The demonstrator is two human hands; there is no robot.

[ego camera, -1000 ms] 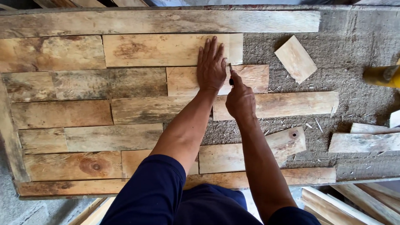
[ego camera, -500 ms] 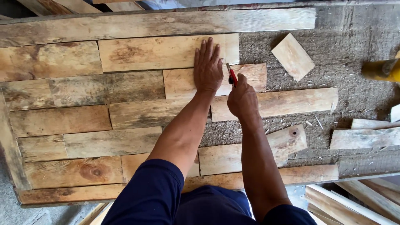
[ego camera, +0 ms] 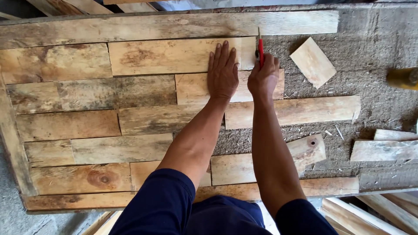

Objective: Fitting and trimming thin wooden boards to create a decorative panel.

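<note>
Weathered wood planks cover most of the rough board (ego camera: 383,39), laid in rows with bare gritty surface showing at the right. The left hand (ego camera: 222,74) lies flat on a short plank (ego camera: 191,89), fingers together, its palm hiding part of the seam above. The right hand (ego camera: 262,78) is closed round a red pencil (ego camera: 261,50) whose tip meets the end of the upper plank (ego camera: 174,56); the grip conceals the pencil's lower half. A yellow object (ego camera: 402,78) is cut off at the frame's right edge

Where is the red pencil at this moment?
In the head view, the red pencil is in the right hand, upper middle, at the right end of a short plank, just right of the flat left hand.
</note>
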